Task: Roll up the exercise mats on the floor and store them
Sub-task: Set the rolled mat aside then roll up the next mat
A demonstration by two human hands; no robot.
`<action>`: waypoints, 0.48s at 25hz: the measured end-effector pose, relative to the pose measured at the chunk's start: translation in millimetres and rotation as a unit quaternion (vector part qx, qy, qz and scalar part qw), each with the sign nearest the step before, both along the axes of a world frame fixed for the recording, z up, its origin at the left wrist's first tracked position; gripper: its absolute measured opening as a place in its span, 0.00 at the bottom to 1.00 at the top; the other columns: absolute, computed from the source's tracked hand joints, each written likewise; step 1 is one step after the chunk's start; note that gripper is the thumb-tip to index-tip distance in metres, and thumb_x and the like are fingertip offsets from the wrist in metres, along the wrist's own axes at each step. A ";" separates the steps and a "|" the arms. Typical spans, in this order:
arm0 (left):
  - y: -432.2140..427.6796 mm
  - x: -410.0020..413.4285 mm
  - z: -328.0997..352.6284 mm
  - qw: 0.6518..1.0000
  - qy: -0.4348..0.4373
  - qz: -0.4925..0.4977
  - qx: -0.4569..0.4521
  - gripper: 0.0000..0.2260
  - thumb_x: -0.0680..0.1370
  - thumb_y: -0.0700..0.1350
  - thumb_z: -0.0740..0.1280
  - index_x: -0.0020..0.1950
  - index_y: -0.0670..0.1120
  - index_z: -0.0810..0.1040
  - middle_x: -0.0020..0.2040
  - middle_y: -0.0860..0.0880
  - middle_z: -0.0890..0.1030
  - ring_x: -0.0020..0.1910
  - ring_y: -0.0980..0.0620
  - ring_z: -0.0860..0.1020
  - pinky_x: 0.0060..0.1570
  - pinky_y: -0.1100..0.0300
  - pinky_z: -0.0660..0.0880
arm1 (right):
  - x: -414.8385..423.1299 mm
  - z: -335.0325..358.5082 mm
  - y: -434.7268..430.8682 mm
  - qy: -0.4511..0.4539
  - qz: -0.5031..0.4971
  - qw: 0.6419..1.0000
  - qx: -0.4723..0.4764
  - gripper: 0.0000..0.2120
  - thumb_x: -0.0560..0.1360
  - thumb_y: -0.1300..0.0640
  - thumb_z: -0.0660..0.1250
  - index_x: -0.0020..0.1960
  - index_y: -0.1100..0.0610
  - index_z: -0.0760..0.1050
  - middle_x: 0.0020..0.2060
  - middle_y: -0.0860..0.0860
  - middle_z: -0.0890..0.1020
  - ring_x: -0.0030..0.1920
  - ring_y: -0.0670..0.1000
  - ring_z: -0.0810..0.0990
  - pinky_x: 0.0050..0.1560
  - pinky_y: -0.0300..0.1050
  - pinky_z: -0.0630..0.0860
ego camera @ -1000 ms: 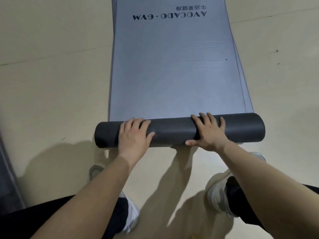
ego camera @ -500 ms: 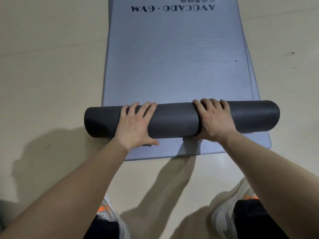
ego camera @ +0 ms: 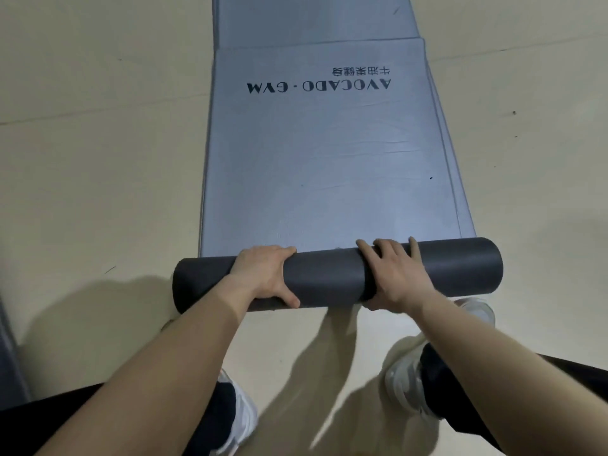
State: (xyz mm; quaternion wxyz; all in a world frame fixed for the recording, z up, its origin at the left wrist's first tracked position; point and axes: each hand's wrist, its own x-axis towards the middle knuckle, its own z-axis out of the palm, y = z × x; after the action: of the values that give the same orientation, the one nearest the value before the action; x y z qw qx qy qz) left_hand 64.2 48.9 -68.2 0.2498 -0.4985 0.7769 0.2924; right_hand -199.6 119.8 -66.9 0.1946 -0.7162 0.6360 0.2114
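Note:
A grey-blue exercise mat (ego camera: pixel 322 159) printed "AVOCADO · GYM" lies flat on the floor, stretching away from me. Its near end is wound into a dark grey roll (ego camera: pixel 329 278) lying across the view. My left hand (ego camera: pixel 263 274) wraps over the roll left of centre, thumb under its near side. My right hand (ego camera: pixel 394 278) grips it right of centre, fingers over the top. More mats lie stacked underneath, their edges showing along the right side (ego camera: pixel 457 192), and another (ego camera: pixel 312 18) extends past the far end.
Beige floor (ego camera: pixel 98 159) surrounds the mats on both sides. My white shoes (ego camera: pixel 408 386) and dark trouser legs stand just behind the roll. A dark grey edge (ego camera: pixel 8 353) runs along the lower left border.
The roll has advanced along the mat and grown thicker. Both hands shifted from resting flat on top to gripping around it. The view now shows the mat's far end.

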 end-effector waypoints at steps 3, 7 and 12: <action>-13.7 -3.4 12.0 0.997 -0.012 0.044 0.063 0.52 0.57 0.68 0.79 0.78 0.59 0.64 0.71 0.54 0.75 0.67 0.46 0.74 0.63 0.50 0.72 | 7.3 -3.4 42.0 0.012 -0.021 0.999 -0.033 0.58 0.71 0.27 0.67 0.83 0.50 0.35 0.83 0.58 0.46 0.83 0.62 0.42 0.77 0.72 0.43; 38.0 -1.2 14.8 0.976 -0.013 0.038 -0.212 0.35 0.75 0.68 0.65 0.78 0.54 0.65 0.78 0.49 0.67 0.74 0.43 0.65 0.73 0.44 0.60 | -5.0 -3.2 -17.5 -0.053 -0.050 0.997 0.037 0.61 0.64 0.19 0.63 0.83 0.46 0.39 0.83 0.54 0.47 0.83 0.59 0.41 0.78 0.69 0.41; 22.2 -13.9 -11.0 0.974 -0.038 0.042 -0.219 0.57 0.65 0.78 0.64 0.82 0.49 0.46 0.83 0.45 0.51 0.81 0.39 0.49 0.78 0.39 0.46 | -7.6 -12.7 -41.7 -0.094 -0.035 0.988 -0.120 0.55 0.66 0.15 0.48 0.77 0.55 0.63 0.74 0.58 0.67 0.77 0.63 0.62 0.78 0.65 0.55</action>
State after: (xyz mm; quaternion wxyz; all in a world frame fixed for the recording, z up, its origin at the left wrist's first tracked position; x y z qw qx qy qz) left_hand 50.3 71.1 -79.2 0.1516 -0.5839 0.7905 0.1059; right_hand -207.1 78.2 -79.6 0.1733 -0.7283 0.6604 0.0579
